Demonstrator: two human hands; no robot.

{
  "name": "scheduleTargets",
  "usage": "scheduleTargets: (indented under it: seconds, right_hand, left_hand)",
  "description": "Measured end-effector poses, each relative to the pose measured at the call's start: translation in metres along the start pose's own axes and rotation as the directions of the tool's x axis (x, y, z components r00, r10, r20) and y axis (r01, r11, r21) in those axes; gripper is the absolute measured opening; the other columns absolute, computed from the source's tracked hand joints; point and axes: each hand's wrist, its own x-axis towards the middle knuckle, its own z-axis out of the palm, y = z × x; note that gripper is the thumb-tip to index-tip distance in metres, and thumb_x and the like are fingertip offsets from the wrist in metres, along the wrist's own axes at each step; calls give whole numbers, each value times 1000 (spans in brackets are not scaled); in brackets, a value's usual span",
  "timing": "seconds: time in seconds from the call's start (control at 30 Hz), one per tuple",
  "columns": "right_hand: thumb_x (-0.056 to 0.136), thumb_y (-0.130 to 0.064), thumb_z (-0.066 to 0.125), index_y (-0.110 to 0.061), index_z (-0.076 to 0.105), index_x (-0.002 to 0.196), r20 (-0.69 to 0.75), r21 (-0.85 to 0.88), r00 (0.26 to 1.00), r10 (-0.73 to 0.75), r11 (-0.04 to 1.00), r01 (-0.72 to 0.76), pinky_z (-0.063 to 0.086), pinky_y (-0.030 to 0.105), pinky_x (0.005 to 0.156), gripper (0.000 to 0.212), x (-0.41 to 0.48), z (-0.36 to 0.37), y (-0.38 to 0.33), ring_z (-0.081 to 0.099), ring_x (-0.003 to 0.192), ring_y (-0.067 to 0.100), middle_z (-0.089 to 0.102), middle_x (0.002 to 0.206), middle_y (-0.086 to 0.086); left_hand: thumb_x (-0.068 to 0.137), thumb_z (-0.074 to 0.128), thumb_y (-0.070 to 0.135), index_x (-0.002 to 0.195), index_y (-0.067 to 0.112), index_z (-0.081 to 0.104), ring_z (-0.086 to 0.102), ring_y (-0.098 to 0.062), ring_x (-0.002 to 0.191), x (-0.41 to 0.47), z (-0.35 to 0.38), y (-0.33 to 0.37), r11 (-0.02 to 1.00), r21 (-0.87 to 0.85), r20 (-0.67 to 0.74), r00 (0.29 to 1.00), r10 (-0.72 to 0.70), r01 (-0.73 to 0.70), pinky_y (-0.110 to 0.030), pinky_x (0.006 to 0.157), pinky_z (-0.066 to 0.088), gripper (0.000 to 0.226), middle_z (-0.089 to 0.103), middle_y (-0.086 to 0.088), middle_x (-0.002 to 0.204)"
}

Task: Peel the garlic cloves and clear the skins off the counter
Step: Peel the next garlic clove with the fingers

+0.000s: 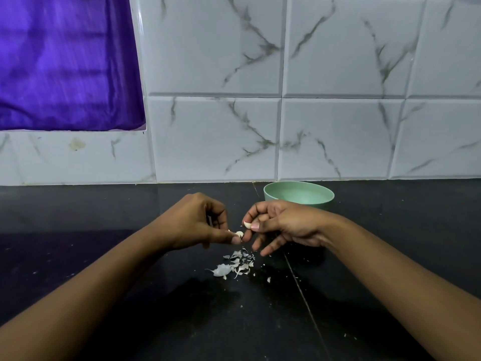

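Both hands are just above the dark tabletop (104, 217), mid-scene. The left hand (197, 222) pinches a small garlic clove (239, 234) between thumb and curled fingers. The right hand (286, 225) pinches a pale curved piece (247, 225) between thumb and forefinger, other fingers loose; clove or skin, can't tell. The two bits are just beside each other, the piece slightly up and right of the clove, so the right hand likely pulls rightward. Skins (235, 265) are scattered on the tabletop right below the hands, on the near side. Green bowl (268, 195) is far-right, behind the right hand. Peeling is underway and the skins are not yet cleared.
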Motion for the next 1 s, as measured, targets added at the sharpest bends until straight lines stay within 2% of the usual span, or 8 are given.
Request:
scheduleTargets:
  seconds: [0.1, 0.2, 0.37, 0.53, 0.7, 0.87, 1.0]
  right_hand:
    - [95, -4, 49, -9, 53, 99, 39, 43, 999, 10, 999, -12, 58, 29, 63, 7, -1, 0, -2, 67, 70, 13, 68, 87, 8]
    - [95, -5, 48, -8, 54, 96, 53, 112, 999, 7, 994, -13, 59, 25, 65, 6, -2, 1, -5, 69, 71, 12, 70, 85, 8]
    - [95, -6, 47, -5, 56, 93, 54, 221, 998, 20, 975, -31, 57, 19, 63, 9, -3, 2, -8, 71, 72, 11, 72, 82, 8]
    - [97, -8, 44, -3, 62, 88, 65, 309, 997, 35, 950, -54, 57, 19, 60, 20, -4, 5, -9, 71, 69, 13, 71, 80, 12]
    - [98, -11, 45, -2, 63, 96, 13, 274, 1000, 21, 962, -23, 58, 20, 61, 20, -4, 5, -12, 71, 72, 15, 72, 84, 13]
    - [90, 1, 56, -3, 63, 95, -104, 228, 994, -43, 972, 65, 56, 17, 59, 10, -4, 7, -10, 71, 71, 11, 74, 85, 5]
    - [88, 1, 58, -1, 63, 92, -132, 233, 991, -34, 970, 64, 56, 16, 57, 7, -3, 8, -10, 71, 67, 11, 74, 81, 6]
  left_hand:
    - [66, 83, 35, 76, 20, 70, 63, -11, 49, -1, 0, 0, 999, -7, -88, 995, 42, -43, -15, 51, 43, 22, 69, 8, 69]
    - [74, 79, 20, 92, 21, 73, 68, -10, 57, -2, 3, 0, 993, -79, -153, 986, 73, -85, -8, 49, 40, 19, 73, 11, 84]
    - [75, 78, 20, 87, 20, 76, 69, -14, 58, -1, 11, -1, 981, -147, -199, 975, 94, -124, -14, 47, 43, 12, 72, 8, 67]
    - [72, 77, 29, 80, 18, 74, 68, -10, 54, -2, 13, 0, 978, -169, -228, 970, 85, -125, -13, 49, 44, 13, 71, 7, 64]
    - [72, 76, 30, 79, 18, 73, 67, -12, 53, -1, 13, 0, 972, -218, -232, 972, 35, -87, -20, 48, 46, 15, 71, 1, 63]
    - [75, 78, 26, 78, 20, 72, 67, -18, 56, 1, 15, -3, 972, -232, -233, 973, -10, -46, -29, 50, 48, 10, 71, -4, 64]
    - [76, 78, 23, 80, 20, 71, 65, -16, 55, 0, 16, -3, 967, -248, -236, 972, 1, -61, -28, 48, 48, 9, 70, 0, 64]
